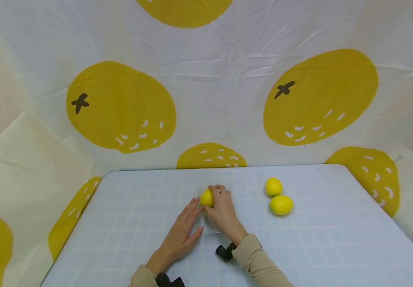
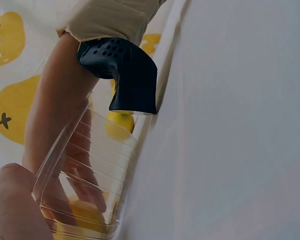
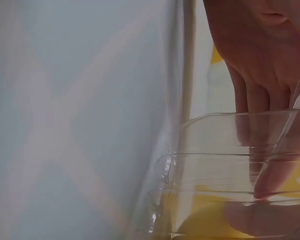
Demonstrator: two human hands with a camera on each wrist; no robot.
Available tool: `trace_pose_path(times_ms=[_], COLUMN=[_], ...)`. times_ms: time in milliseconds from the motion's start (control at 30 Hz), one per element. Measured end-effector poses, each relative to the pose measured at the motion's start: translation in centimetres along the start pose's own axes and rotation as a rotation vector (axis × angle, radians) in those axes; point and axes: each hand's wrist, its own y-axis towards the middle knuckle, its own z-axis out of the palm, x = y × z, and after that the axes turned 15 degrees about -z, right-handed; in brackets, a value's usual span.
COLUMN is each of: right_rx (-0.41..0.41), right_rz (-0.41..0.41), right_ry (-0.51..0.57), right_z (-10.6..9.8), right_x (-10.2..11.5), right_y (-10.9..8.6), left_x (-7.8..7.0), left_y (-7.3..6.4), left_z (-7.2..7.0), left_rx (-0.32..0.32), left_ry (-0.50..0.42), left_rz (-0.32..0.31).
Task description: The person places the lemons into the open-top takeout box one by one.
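Note:
A clear plastic container (image 1: 211, 228) with ribbed walls stands on the table in front of me; its outline is faint in the head view. My right hand (image 1: 224, 211) reaches into it and grips a yellow lemon (image 1: 206, 198) between thumb and fingers. Through the ribbed wall, the left wrist view shows that lemon (image 2: 87, 215) low at the container's far end. Along the container's left side lies my left hand (image 1: 180, 234), its fingers extended, fingertips near the lemon. Whether those fingertips touch the lemon or only the wall, I cannot tell.
Two more lemons sit to the right of the container, one yellow lemon (image 1: 273, 187) behind the other lemon (image 1: 281, 205). A pale checked cloth covers the table (image 1: 131, 215). Behind it hangs a white curtain (image 1: 220, 107) printed with big yellow fruit.

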Motion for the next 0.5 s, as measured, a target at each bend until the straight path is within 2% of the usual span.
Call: trace_pose_path(times_ms=[367,500], right_rx=[0.012,0.018], right_rz=[0.009,-0.019], right_ry=[-0.025,-0.095], right_z=[-0.09,-0.01], right_x=[0.27,0.32], right_y=[-0.06,-0.06], left_x=[0.29,0.16], left_y=[-0.16,-0.12], left_z=[0.11,0.01], left_rx=[0.006,-0.001], left_ry=[-0.007,0.002], left_rz=[0.001,0.007])
